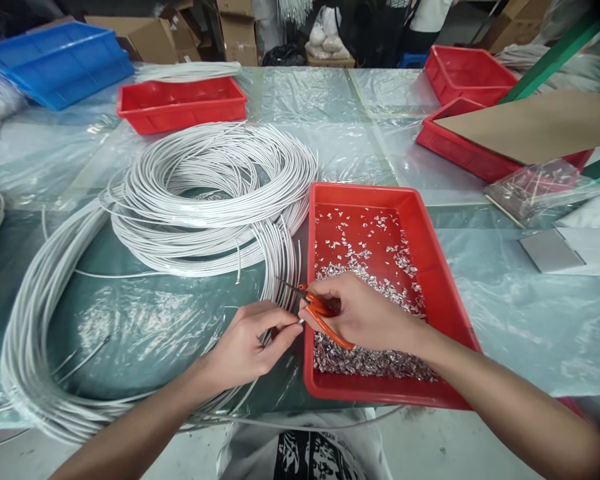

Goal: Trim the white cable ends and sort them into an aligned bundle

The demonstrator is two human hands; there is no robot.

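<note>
My left hand (255, 339) pinches the end of a white cable (301, 322) between thumb and forefinger, by the left rim of a red tray. In my right hand (367, 310) is a pair of scissors (333, 328) with orange handles, its dark blades pointing left. The fingertips of both hands nearly meet at the cable end; whether my right fingers touch it I cannot tell. Beneath my right hand the red tray (447, 300) holds many small shiny silvery scraps. A bundle of white cables (30, 333) curves around my left arm, joining a large stacked coil (215, 213).
Plastic sheeting covers the table (520, 320). Behind the coil stands another red tray (180, 103), with a blue bin (55, 63) to its left. At the right are more red trays (467, 73), a cardboard sheet (535, 127), a green bar (555, 57) and a white box (575, 250).
</note>
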